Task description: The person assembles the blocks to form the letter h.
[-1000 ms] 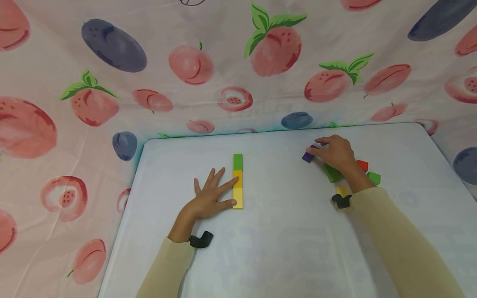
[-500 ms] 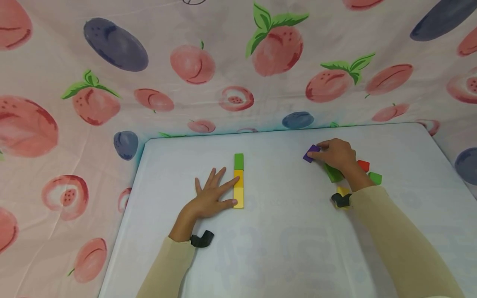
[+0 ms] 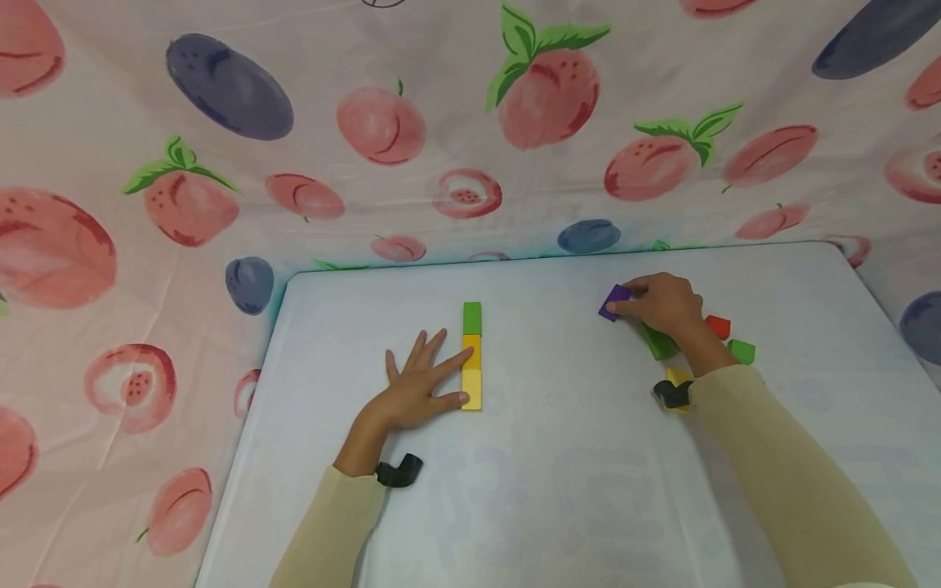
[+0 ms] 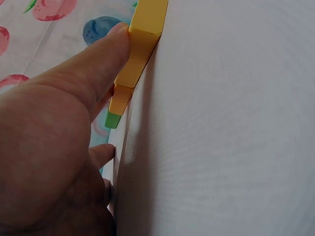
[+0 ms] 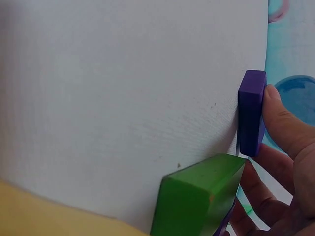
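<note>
A straight row of blocks lies on the white tabletop (image 3: 559, 457): a green block (image 3: 473, 317), an orange block (image 3: 476, 361) and a yellow block (image 3: 474, 387). My left hand (image 3: 406, 400) spreads its fingers beside the row; its index fingertip touches the orange block and its thumb (image 4: 106, 56) presses the yellow one. At the right, my right hand (image 3: 663, 304) pinches a purple block (image 5: 251, 110) between thumb and fingers. That block lies tilted at an angle to the row. A larger green block (image 5: 197, 196) lies just under the right hand, partly hidden.
Near the right wrist lie a red block (image 3: 718, 327), a small green block (image 3: 742, 352) and a yellow block (image 3: 678, 376), partly covered by the wrist camera. A fruit-print cloth (image 3: 412, 49) rises behind the tabletop's far edge and along its left side.
The right index finger, raised off the purple block a second ago, has come down against it. The purple block has shifted very slightly. My left hand stays in place on the row.
</note>
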`<state>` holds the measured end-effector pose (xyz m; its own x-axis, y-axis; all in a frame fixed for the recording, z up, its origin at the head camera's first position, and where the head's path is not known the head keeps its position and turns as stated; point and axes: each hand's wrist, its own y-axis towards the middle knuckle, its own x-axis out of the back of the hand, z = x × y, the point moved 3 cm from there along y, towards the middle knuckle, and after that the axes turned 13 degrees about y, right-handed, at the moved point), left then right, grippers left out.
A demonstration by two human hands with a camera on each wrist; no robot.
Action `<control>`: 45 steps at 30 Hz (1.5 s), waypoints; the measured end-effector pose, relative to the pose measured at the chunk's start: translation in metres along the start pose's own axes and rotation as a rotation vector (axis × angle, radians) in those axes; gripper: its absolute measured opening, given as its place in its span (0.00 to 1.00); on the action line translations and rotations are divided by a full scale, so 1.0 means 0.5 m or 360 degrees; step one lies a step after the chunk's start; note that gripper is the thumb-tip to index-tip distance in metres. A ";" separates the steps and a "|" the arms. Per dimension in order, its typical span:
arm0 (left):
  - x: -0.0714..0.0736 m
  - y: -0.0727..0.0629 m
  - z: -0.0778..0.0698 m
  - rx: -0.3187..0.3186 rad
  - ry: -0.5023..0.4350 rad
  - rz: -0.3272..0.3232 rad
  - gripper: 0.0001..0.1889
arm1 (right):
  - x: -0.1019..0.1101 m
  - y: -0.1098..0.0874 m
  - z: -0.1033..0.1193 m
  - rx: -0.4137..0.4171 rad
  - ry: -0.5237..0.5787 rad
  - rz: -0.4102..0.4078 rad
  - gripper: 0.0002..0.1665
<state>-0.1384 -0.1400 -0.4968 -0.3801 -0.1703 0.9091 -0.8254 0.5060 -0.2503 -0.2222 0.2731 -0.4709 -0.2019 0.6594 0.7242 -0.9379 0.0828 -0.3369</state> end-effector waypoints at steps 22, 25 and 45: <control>0.002 0.001 -0.002 0.0025 -0.0005 0.0019 0.38 | -0.009 -0.013 0.029 0.0155 0.0024 -0.0106 0.36; 0.001 0.001 -0.002 0.0027 -0.0005 0.0022 0.38 | -0.009 -0.015 0.036 0.0194 0.0056 -0.0120 0.35; -0.004 0.003 0.001 0.0018 0.0009 0.0000 0.38 | -0.060 -0.014 0.062 0.0140 0.0745 -0.0073 0.32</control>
<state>-0.1390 -0.1396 -0.4991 -0.3778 -0.1655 0.9110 -0.8301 0.4962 -0.2542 -0.2183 0.2297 -0.4717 -0.0301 0.9240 0.3813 -0.9672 0.0694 -0.2444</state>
